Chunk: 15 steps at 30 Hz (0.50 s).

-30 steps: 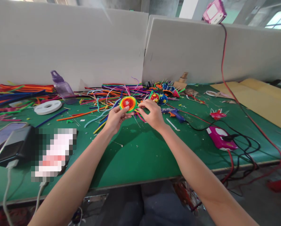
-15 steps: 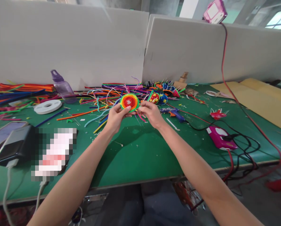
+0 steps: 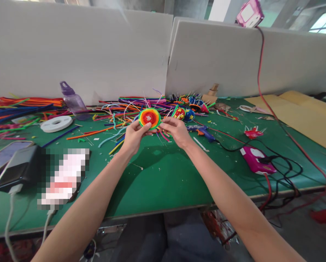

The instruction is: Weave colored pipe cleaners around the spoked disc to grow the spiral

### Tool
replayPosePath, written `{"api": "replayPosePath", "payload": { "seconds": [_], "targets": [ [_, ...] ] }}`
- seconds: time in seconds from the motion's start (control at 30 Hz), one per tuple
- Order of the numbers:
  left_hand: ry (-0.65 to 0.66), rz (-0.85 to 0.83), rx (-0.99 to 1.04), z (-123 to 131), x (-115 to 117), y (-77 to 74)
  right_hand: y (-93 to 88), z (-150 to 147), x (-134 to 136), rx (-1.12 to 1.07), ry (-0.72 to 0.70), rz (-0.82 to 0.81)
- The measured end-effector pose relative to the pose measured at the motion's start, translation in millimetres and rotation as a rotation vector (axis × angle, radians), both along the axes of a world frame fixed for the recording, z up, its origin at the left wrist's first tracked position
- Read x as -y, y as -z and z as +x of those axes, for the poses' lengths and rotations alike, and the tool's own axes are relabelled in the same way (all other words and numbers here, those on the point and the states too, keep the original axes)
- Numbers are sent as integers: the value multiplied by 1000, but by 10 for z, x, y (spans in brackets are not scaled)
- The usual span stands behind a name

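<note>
A round disc of coiled pipe cleaners (image 3: 152, 115), red at the centre with orange, yellow and green rings, is held up above the table in the head view. My left hand (image 3: 135, 136) grips its lower left side, thumb on the face and fingers behind. At the disc's right edge, my right hand (image 3: 176, 131) pinches the green rim between thumb and fingers; the exact contact is small. Behind the right hand lie a red star-patterned piece (image 3: 179, 113) and a blue star-patterned piece (image 3: 189, 115).
Loose pipe cleaners (image 3: 108, 127) spread along the back of the green table (image 3: 163, 182). A blue glue gun (image 3: 203, 133) and a magenta power socket (image 3: 257, 160) with cables lie rightward. A purple bottle (image 3: 74, 102), white spool (image 3: 56, 124), black power bank (image 3: 19, 169) and phone (image 3: 67, 176) are leftward.
The disc has shifted very slightly left in my hands and its green rim is turned a little. Both hands keep nearly the same place and hold.
</note>
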<state>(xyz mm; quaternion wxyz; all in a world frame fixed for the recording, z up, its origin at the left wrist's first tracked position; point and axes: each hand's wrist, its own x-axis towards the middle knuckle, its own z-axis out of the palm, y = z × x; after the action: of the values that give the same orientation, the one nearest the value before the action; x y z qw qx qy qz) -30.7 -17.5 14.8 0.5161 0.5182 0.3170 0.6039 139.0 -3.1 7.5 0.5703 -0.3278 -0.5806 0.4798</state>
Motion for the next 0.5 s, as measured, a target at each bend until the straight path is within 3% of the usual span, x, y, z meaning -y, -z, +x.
{"api": "replayPosePath", "payload": {
  "seconds": [0.17,0.5],
  "targets": [
    [-64,73,-5,25,12,5,-8,11,3,-51,-97,-61],
    [-219,254,-64,66,56,-3,17,15,-37,-252,-396,-444]
  ]
}}
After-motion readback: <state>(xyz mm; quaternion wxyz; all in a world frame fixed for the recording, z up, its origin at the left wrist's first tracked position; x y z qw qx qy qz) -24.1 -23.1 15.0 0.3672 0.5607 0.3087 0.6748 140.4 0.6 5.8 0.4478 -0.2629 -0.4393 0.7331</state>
